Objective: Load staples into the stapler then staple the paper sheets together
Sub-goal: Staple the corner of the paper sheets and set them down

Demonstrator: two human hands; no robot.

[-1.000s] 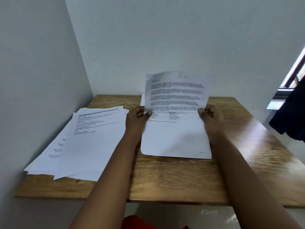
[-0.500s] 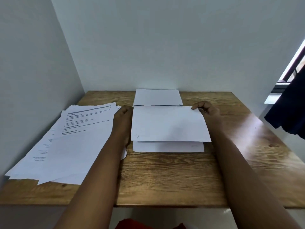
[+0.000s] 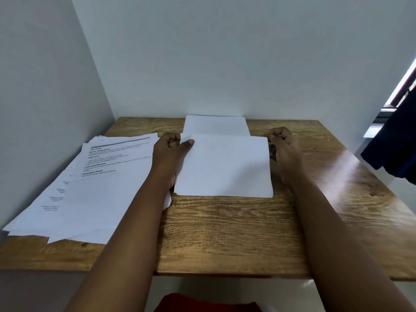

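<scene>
A set of blank-side-up white sheets point(image 3: 225, 167) lies flat in the middle of the wooden table point(image 3: 225, 233). My left hand point(image 3: 170, 149) pinches its far left corner, thumb on top. My right hand point(image 3: 282, 149) sits at the far right edge with fingers curled against the sheets' side. Another white sheet point(image 3: 216, 124) lies behind them by the wall. No stapler or staples show anywhere in view.
A loose, fanned pile of printed pages point(image 3: 90, 183) covers the table's left side, overhanging the front edge. Walls close in at the back and left. A dark cloth point(image 3: 394, 149) hangs at the right, by a window. Bare wood lies in front and to the right.
The sheets were held upright a second ago, then laid face down on the table. Since then they have been squared into one stack, and both hands have shifted to the far corners.
</scene>
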